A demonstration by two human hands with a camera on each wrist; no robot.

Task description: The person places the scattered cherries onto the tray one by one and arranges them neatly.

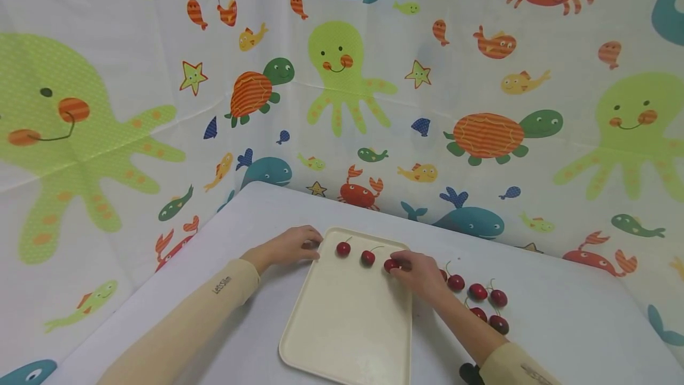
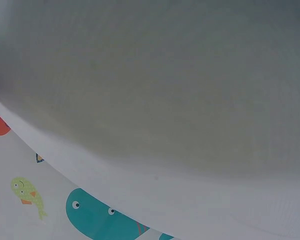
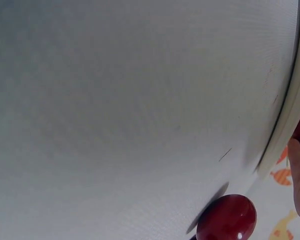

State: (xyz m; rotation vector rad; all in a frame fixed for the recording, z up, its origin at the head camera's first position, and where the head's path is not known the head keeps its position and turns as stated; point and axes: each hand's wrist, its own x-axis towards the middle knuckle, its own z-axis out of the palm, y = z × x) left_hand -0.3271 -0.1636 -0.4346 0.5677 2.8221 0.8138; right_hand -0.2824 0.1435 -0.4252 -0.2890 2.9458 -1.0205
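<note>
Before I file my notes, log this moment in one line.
left hand: at tray edge; right hand: pinching cherry at tray; two cherries: on tray; more cherries: beside tray

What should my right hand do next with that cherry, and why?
Probably let go of the cherry in your right hand: it is near the far right corner of the beige tray, roughly in line with two other cherries there, while your left hand is at the tray's left edge.
</note>
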